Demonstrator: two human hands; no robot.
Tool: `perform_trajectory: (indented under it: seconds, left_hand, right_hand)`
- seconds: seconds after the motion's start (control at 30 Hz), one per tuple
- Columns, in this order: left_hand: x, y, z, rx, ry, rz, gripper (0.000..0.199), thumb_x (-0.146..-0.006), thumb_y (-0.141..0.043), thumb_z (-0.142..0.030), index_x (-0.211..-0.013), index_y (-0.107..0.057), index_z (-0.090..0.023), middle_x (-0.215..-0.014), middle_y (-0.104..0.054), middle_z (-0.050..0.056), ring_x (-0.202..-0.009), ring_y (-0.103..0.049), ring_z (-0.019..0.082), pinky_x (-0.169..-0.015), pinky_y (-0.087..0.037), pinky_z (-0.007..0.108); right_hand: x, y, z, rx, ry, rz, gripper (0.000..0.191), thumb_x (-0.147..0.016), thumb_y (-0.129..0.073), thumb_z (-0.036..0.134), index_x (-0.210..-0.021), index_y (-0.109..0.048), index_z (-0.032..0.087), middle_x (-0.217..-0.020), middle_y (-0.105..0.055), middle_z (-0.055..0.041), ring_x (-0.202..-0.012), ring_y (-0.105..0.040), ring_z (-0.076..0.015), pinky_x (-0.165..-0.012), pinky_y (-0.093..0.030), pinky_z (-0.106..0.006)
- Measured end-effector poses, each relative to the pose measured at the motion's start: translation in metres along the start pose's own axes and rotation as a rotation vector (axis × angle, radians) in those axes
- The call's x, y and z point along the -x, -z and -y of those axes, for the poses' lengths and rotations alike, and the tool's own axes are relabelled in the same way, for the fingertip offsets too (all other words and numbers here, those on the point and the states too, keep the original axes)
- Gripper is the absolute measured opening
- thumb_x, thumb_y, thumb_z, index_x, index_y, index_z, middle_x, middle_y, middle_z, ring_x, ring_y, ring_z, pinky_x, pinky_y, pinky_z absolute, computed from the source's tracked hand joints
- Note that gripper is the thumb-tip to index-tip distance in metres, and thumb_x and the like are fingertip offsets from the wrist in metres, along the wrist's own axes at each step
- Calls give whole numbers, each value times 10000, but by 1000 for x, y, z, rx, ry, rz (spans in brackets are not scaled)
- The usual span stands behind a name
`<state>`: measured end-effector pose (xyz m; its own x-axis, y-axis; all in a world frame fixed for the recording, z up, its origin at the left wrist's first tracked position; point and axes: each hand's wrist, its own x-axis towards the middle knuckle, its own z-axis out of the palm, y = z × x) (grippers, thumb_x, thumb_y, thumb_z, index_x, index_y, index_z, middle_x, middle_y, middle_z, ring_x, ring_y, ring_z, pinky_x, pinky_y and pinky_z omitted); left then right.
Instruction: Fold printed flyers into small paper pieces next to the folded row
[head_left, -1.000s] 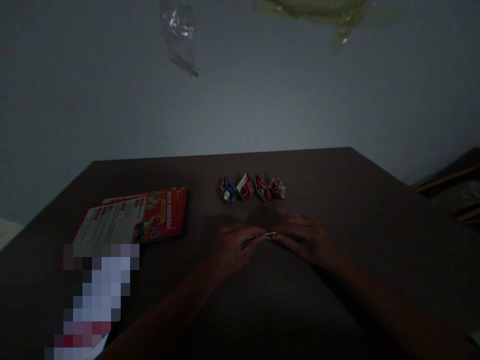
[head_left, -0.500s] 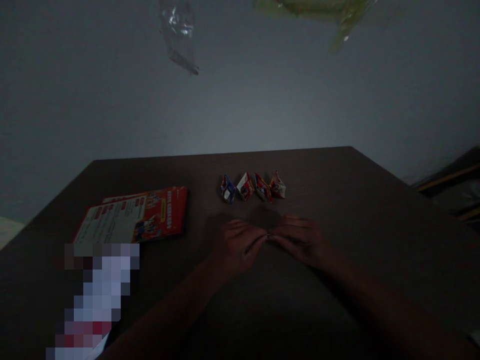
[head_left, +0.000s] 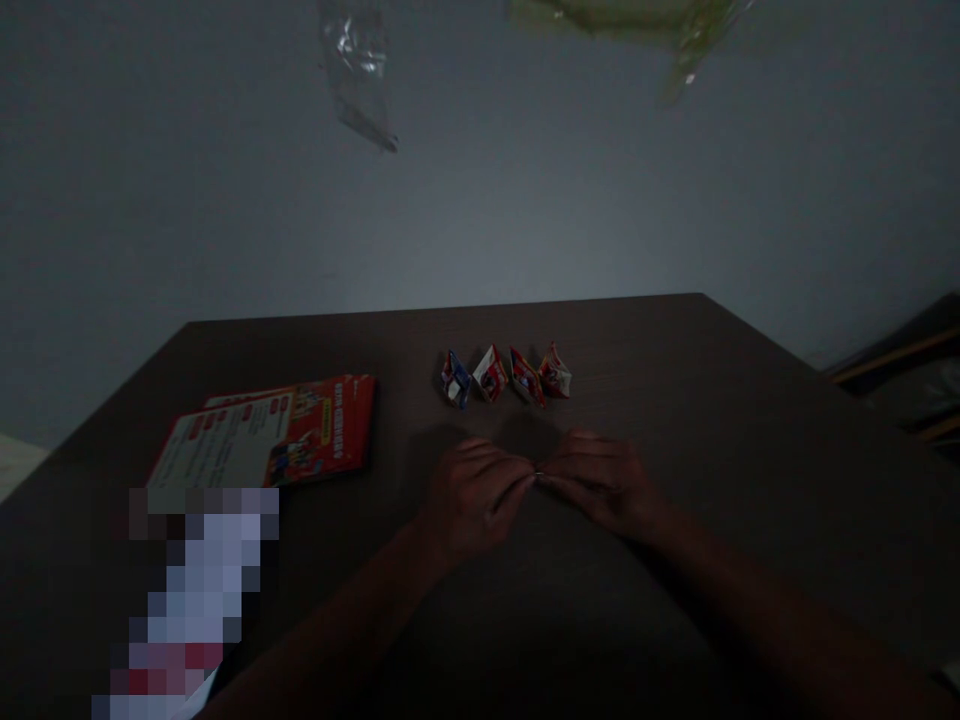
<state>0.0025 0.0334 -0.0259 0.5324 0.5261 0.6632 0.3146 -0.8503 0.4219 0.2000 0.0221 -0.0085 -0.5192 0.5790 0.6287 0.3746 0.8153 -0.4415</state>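
My left hand (head_left: 480, 495) and my right hand (head_left: 604, 482) meet fingertip to fingertip over the dark table, thumbs and forefingers pinched together. Between them shows only a thin, pale edge of something small; the fingers hide the rest and the dim light blurs it. Just beyond my hands stands a row of small folded paper pieces: a blue and white one (head_left: 455, 382), a white and red one (head_left: 490, 376), a red one (head_left: 527, 378) and a red and cream one (head_left: 556, 374). Neither hand touches that row.
Printed red and white booklets or sheets (head_left: 330, 430) lie stacked on the table's left. Nearer, a pixelated pale patch (head_left: 206, 590) covers something. The brown table (head_left: 712, 400) ends at a grey wall (head_left: 480, 220), where clear plastic (head_left: 360, 70) and yellowish plastic (head_left: 637, 20) hang.
Both hands stay in nearly the same place, still pinched together. A thin pale edge shows a little more clearly between the fingertips. The folded pieces and booklets have not moved.
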Motion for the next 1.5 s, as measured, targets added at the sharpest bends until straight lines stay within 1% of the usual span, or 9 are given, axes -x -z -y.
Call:
perform_trajectory:
  seconds: [0.27,0.47,0.6,0.7,0.83,1.07,1.17,1.33,1.5]
  left_hand:
    - [-2,2,1,25,56,-55,112,-822,-581,-155,-925,-619,-179,-842,-713,33,-746,-647,144,-725,-481,302]
    - [-2,2,2,35,52,-68,109,-830,-575,-155,-916,-639,-172,-804,-714,30,-710,-646,138,-697,-499,283]
    - [1,0,5,57,121,-92,67,-815,-617,-210,-861,-651,-176,-763,-707,22,-689,-645,129,-666,-504,250]
    - [2,0,5,66,168,-77,80,-820,-611,-218,-873,-657,-181,-790,-711,28,-719,-652,132,-684,-508,244]
    - [1,2,4,101,154,-84,108,-818,-602,-185,-910,-659,-178,-839,-718,42,-764,-658,143,-715,-516,257]
    - [1,1,5,141,96,-103,109,-809,-613,-171,-899,-670,-188,-836,-729,36,-751,-668,144,-719,-522,275]
    - [2,-1,6,156,121,-101,111,-803,-624,-167,-902,-674,-177,-837,-729,38,-750,-669,141,-713,-523,264]
    - [4,-1,8,175,145,-34,128,-817,-607,-158,-927,-672,-169,-832,-723,40,-739,-664,134,-674,-523,238]
    - [5,-1,9,188,139,-56,106,-825,-602,-183,-897,-679,-170,-809,-726,40,-700,-671,125,-635,-525,217]
  right_hand:
    - [2,4,-3,-3,-22,-33,111,-834,-594,152,-911,-670,174,-746,-699,-55,-672,-614,-157,-624,-482,-303]
    - [3,4,-6,-45,-28,-61,133,-814,-616,133,-927,-674,174,-760,-705,-55,-660,-607,-158,-602,-477,-303]
    - [6,3,-9,-38,-15,-73,138,-800,-631,120,-921,-672,172,-766,-707,-56,-673,-618,-161,-625,-477,-312]
    - [7,6,-11,-25,-8,-80,146,-793,-638,112,-922,-665,174,-783,-709,-57,-688,-623,-163,-648,-477,-322]
    - [6,9,-9,-2,-21,-79,113,-800,-634,125,-895,-661,180,-763,-707,-53,-677,-623,-162,-650,-471,-326]
    - [1,5,-4,37,-15,-37,80,-814,-627,163,-883,-660,184,-769,-702,-51,-693,-623,-162,-680,-468,-332]
    - [0,5,-4,38,6,-53,91,-820,-618,149,-895,-659,181,-757,-702,-49,-674,-618,-156,-667,-462,-327]
    - [1,7,-5,24,15,-54,107,-821,-621,153,-920,-656,174,-764,-704,-53,-671,-618,-157,-667,-457,-326]
    - [0,8,-5,55,-5,-10,87,-844,-592,172,-907,-653,174,-722,-697,-45,-648,-610,-156,-667,-452,-326]
